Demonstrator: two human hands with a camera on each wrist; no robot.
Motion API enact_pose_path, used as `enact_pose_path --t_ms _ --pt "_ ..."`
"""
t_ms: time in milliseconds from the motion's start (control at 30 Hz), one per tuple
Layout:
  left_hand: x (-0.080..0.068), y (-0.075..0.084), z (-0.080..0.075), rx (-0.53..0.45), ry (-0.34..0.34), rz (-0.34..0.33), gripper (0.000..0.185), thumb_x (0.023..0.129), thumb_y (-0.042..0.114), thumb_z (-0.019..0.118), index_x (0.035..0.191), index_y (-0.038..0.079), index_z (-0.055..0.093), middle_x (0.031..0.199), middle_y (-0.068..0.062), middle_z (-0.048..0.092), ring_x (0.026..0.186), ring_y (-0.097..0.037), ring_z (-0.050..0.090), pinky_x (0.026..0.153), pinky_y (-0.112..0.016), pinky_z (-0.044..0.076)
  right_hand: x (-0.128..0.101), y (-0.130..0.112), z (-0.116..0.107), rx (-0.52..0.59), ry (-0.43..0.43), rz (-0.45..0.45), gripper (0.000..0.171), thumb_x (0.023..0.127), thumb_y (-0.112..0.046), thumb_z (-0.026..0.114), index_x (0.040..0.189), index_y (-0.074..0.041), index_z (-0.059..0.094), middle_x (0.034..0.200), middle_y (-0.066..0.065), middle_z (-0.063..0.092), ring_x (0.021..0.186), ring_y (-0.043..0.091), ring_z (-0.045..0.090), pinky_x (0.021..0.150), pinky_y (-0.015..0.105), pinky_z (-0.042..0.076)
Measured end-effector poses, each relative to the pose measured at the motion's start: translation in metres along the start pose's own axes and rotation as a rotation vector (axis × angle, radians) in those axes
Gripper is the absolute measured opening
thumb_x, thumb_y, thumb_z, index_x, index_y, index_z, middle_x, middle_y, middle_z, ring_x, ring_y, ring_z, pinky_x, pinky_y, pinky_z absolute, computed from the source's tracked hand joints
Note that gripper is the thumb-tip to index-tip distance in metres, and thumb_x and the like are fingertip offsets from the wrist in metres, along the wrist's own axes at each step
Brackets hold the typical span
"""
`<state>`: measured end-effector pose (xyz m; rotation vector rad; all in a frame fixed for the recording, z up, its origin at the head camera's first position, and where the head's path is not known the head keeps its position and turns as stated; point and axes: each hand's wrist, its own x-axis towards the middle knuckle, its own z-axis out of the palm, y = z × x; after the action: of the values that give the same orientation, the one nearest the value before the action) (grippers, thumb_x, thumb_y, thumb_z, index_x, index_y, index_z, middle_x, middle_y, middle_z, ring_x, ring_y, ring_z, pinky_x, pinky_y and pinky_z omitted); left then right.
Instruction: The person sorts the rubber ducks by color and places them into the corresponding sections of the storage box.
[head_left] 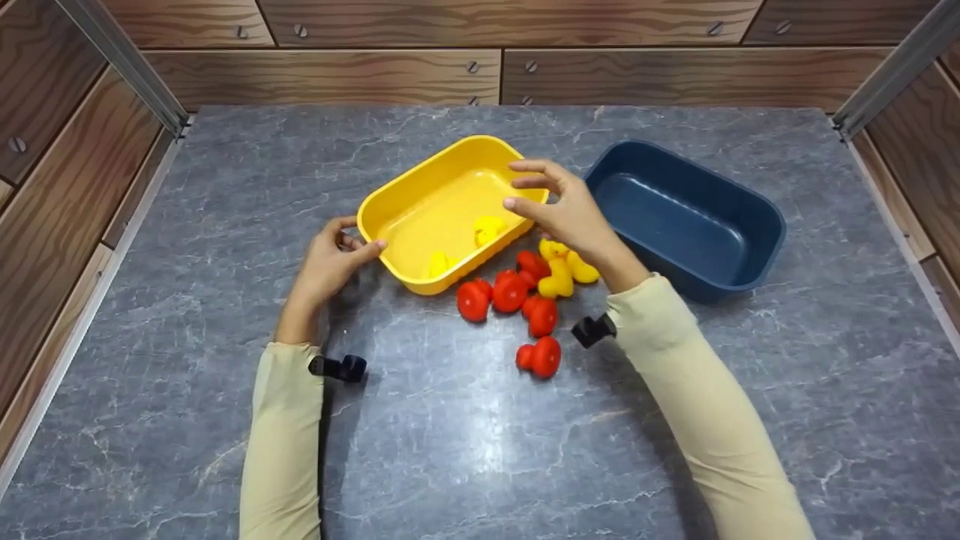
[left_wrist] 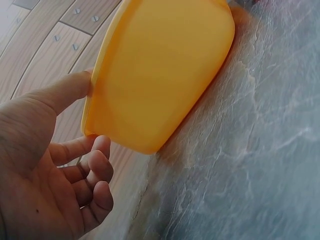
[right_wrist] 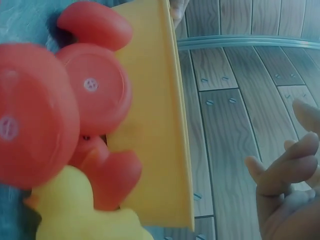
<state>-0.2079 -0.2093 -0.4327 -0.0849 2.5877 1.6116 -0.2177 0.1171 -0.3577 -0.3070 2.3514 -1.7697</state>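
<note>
My left hand (head_left: 328,257) pinches the left end of a yellow plastic tub (head_left: 416,169), its thumb at the rim and a forefinger by the corner, while the other fingers curl loosely. In the left wrist view the tub's outer wall (left_wrist: 160,75) fills the space beyond the fingertips. Over the tub's right end hovers my right hand (head_left: 566,206), fingers spread and nothing between them. Inside the tub lie two yellow rubber ducks, one near the front wall (head_left: 489,229) and one partly hidden by it (head_left: 439,263).
Several red rubber ducks (head_left: 510,291) lie tipped in front of the tub, bases showing. Beside them, under my right wrist, is a cluster of yellow ducks (head_left: 556,277). A dark blue tub (head_left: 675,214) stands at the right. Wood-patterned panels (head_left: 390,75) border the grey marbled table (head_left: 420,450).
</note>
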Motion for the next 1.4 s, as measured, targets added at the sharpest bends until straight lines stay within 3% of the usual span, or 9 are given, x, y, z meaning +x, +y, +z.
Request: enact_pose_path --t_ms 300,500,633,733,833,1067,1200,1300,1400 --pt "-0.002 0.001 0.000 0.004 -0.003 -0.003 0.062 0.086 0.029 0.072 0.134 -0.001 0.048 0.087 -0.001 0.052 0.069 -0.008 0.048 0.060 -0.017 0.041 -0.018 -0.003 -0.015 -0.042 0.007 -0.054 0.050 0.089 -0.028 0.069 0.135 -0.018 0.052 0.126 0.009 0.057 0.047 0.008 0.036 0.046 0.018 0.037" --pt "-0.002 0.001 0.000 0.009 -0.005 -0.002 0.064 0.085 0.030 0.072 0.135 0.000 0.047 0.088 -0.001 0.052 0.071 -0.007 0.048 0.062 -0.016 0.041 -0.028 -0.003 -0.025 -0.055 0.032 -0.075 0.052 0.089 -0.024 0.069 0.136 -0.015 0.048 0.123 0.008 0.057 0.050 0.008 0.052 0.051 0.018 0.044" --pt "-0.002 0.001 0.000 0.018 -0.007 -0.004 0.064 0.085 0.032 0.072 0.136 0.000 0.047 0.089 -0.001 0.052 0.073 -0.007 0.048 0.064 -0.016 0.040 -0.036 0.001 -0.034 -0.098 0.031 -0.089 0.053 0.090 -0.023 0.069 0.137 -0.012 0.046 0.126 0.010 0.057 0.067 0.011 0.063 0.064 0.020 0.051" --pt "-0.002 0.001 -0.001 0.018 -0.008 -0.009 0.065 0.085 0.032 0.072 0.136 0.000 0.047 0.089 -0.002 0.052 0.072 -0.007 0.048 0.063 -0.016 0.041 -0.042 0.003 -0.042 -0.126 0.017 -0.064 0.052 0.091 -0.025 0.067 0.137 -0.014 0.045 0.130 0.009 0.055 0.064 0.011 0.060 0.059 0.020 0.049" --pt "-0.002 0.000 -0.001 0.011 -0.009 -0.010 0.065 0.086 0.032 0.072 0.136 0.000 0.046 0.090 -0.002 0.052 0.073 -0.008 0.048 0.063 -0.016 0.041 -0.048 0.004 -0.050 -0.152 0.006 -0.040 0.052 0.091 -0.029 0.067 0.137 -0.017 0.045 0.132 0.008 0.053 0.049 0.012 0.048 0.048 0.020 0.041" --pt "-0.001 0.000 0.000 -0.002 -0.001 -0.005 0.063 0.085 0.028 0.073 0.135 0.000 0.047 0.089 -0.001 0.051 0.074 -0.008 0.048 0.063 -0.016 0.041 -0.061 0.013 -0.065 -0.221 0.011 -0.056 0.054 0.091 -0.028 0.067 0.137 -0.014 0.044 0.134 0.012 0.051 0.044 0.010 0.042 0.046 0.020 0.040" --pt "-0.002 0.001 0.000 -0.006 -0.007 -0.008 0.064 0.085 0.029 0.072 0.136 -0.001 0.046 0.090 -0.002 0.051 0.074 -0.008 0.048 0.062 -0.016 0.041 -0.069 0.021 -0.072 -0.293 0.034 -0.069 0.053 0.091 -0.028 0.067 0.137 -0.012 0.046 0.134 0.013 0.053 0.079 0.006 0.056 0.060 0.016 0.046" --pt "-0.002 0.003 0.000 -0.010 -0.010 -0.011 0.066 0.085 0.031 0.072 0.136 -0.001 0.046 0.091 -0.002 0.051 0.073 -0.007 0.048 0.062 -0.016 0.042 -0.075 0.027 -0.076 -0.340 0.064 -0.062 0.052 0.091 -0.029 0.067 0.136 -0.011 0.047 0.133 0.012 0.055 0.110 0.006 0.049 0.074 0.015 0.046" --pt "-0.003 0.004 0.000 -0.018 -0.010 -0.012 0.066 0.085 0.032 0.073 0.136 0.000 0.047 0.091 -0.003 0.051 0.073 -0.008 0.048 0.061 -0.016 0.041 -0.081 0.033 -0.081 -0.354 0.083 -0.043 0.051 0.092 -0.029 0.066 0.136 -0.011 0.047 0.133 0.012 0.055 0.112 0.006 0.048 0.075 0.014 0.046"
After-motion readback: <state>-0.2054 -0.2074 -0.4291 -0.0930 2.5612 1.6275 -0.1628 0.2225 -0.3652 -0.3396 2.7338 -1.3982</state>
